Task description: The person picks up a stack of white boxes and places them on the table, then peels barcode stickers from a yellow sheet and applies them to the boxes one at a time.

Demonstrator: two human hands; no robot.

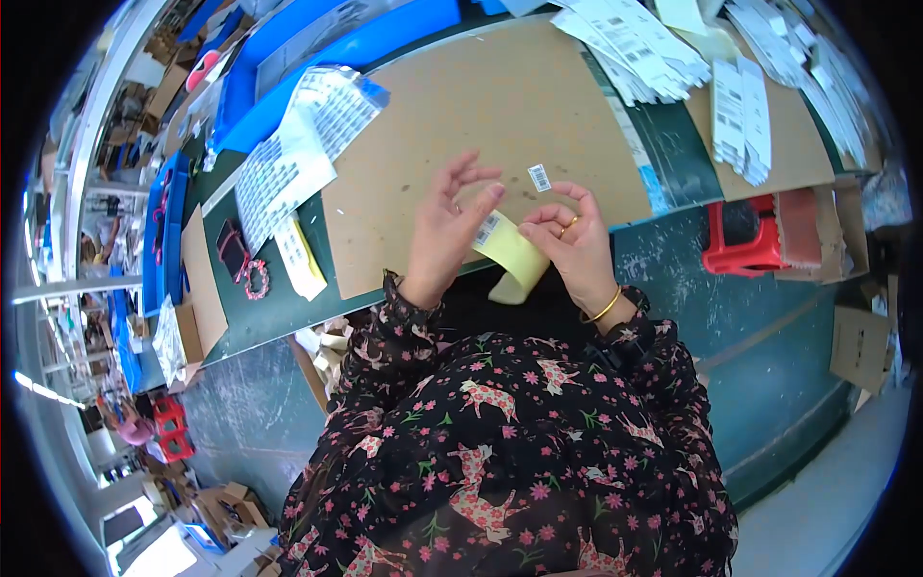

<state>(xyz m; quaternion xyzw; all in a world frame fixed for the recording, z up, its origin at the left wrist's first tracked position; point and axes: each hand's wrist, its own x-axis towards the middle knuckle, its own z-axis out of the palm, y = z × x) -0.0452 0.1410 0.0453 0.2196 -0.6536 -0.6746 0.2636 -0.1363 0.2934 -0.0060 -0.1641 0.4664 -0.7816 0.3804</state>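
My left hand (pixel 444 226) and my right hand (pixel 569 245) meet over the front edge of a brown cardboard sheet (pixel 500 106). Between them runs a curled pale yellow backing strip (pixel 514 260); both hands pinch it, and a small white barcode sticker (pixel 486 231) sits at its upper end under my left thumb. Another small barcode sticker (pixel 539 177) lies on the cardboard just above my right fingers. A gold ring and a gold bangle are on my right hand.
Sheets of white barcode labels (pixel 288 163) lie to the left, and piles of white tags (pixel 673 48) at the back right. Blue trays (pixel 317 58) line the back left. A red stool (pixel 740 236) stands at right. Cardboard boxes (pixel 860 341) sit on the floor.
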